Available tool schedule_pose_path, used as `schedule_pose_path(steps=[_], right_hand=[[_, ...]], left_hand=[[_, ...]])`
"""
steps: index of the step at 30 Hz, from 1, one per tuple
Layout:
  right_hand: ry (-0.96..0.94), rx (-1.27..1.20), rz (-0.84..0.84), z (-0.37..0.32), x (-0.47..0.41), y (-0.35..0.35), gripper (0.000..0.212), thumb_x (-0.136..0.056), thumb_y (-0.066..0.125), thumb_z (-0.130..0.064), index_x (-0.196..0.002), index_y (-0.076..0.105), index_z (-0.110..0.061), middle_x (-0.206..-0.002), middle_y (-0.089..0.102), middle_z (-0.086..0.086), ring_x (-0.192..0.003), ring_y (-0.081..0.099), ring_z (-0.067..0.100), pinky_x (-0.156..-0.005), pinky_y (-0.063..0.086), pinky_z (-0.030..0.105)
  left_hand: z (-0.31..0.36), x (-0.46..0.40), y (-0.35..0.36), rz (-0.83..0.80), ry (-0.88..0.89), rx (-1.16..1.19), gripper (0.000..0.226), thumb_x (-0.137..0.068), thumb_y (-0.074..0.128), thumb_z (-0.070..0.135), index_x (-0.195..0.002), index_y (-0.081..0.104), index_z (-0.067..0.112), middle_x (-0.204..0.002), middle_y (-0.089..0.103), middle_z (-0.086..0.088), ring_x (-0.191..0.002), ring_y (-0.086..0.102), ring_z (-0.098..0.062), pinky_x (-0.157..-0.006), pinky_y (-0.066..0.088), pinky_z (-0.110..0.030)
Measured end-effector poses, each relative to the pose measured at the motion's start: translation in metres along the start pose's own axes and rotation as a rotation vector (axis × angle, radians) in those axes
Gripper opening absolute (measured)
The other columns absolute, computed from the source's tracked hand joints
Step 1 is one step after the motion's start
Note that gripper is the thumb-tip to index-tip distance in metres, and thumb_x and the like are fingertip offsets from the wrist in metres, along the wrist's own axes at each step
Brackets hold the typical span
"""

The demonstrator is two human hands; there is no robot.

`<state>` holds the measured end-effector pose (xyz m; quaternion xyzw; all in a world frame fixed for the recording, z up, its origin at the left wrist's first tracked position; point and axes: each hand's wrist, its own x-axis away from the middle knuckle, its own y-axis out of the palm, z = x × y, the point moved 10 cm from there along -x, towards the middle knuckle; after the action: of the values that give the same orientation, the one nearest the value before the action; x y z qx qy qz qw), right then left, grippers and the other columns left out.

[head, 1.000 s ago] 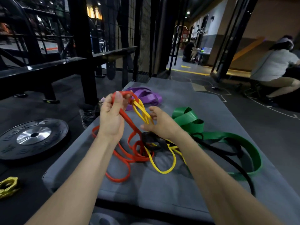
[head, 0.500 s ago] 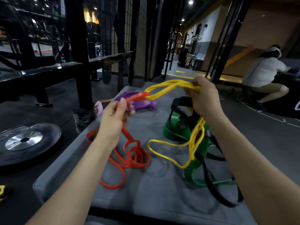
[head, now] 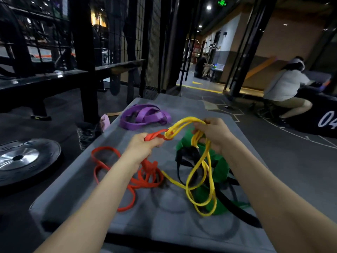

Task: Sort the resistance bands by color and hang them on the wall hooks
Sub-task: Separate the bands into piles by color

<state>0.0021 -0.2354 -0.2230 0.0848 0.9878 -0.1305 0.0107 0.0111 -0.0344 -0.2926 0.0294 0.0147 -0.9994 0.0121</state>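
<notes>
Head view, from the left: a weight plate (head: 27, 159) lies flat on the floor beside the grey surface (head: 113, 212) that carries the bands. The red band (head: 109, 167) trails in loose loops across the left part of the surface, and its upper end rises into the left hand (head: 144, 145), which is clenched around it. Beyond that hand, the purple band (head: 144, 116) sits coiled by itself at the far end, apart from the rest. Just right of the left hand, the red end is hooked through the loops of the yellow band (head: 198, 172), the two knotted together in the air. The right hand (head: 213, 134) grips the yellow strands at their top, and the rest of that band hangs down in long loops onto the surface. Under and behind it lie the green band (head: 220, 168), wide and flat, and a black band (head: 235, 207), both crossing the yellow one.

These bands look light, soft and stretchy, so pulling harder would likely tighten the snag rather than free it. A better hold is probably right at the crossing, pinching one yellow loop and slipping the red end back through it. No wall hooks are in sight.
</notes>
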Motion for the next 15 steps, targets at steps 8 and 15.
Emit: schedule_pose_path(steps=[8,15], right_hand=[[0.092,-0.374,-0.066,-0.007,0.008,0.03,0.019,-0.096,0.046,-0.002,-0.077,0.047,-0.006,-0.07,0.053,0.009,-0.068,0.06,0.018,-0.059,0.047,0.037],[0.045,-0.432,-0.076,-0.02,0.008,0.028,0.017,-0.096,0.044,-0.001,-0.08,0.047,-0.006,-0.066,0.054,0.008,-0.066,0.059,0.02,-0.064,0.05,0.034]], left_hand=[[-0.012,0.012,0.026,-0.004,-0.012,-0.007,0.041,-0.062,0.083,0.039,-0.09,0.061,0.021,-0.088,0.066,0.006,-0.08,0.062,-0.009,-0.072,0.049,-0.023],[-0.018,0.018,0.041,-0.039,-0.148,0.143,0.032,-0.076,0.072,0.038,-0.09,0.062,0.011,-0.044,0.048,0.011,-0.043,0.039,-0.009,-0.051,0.036,-0.026]])
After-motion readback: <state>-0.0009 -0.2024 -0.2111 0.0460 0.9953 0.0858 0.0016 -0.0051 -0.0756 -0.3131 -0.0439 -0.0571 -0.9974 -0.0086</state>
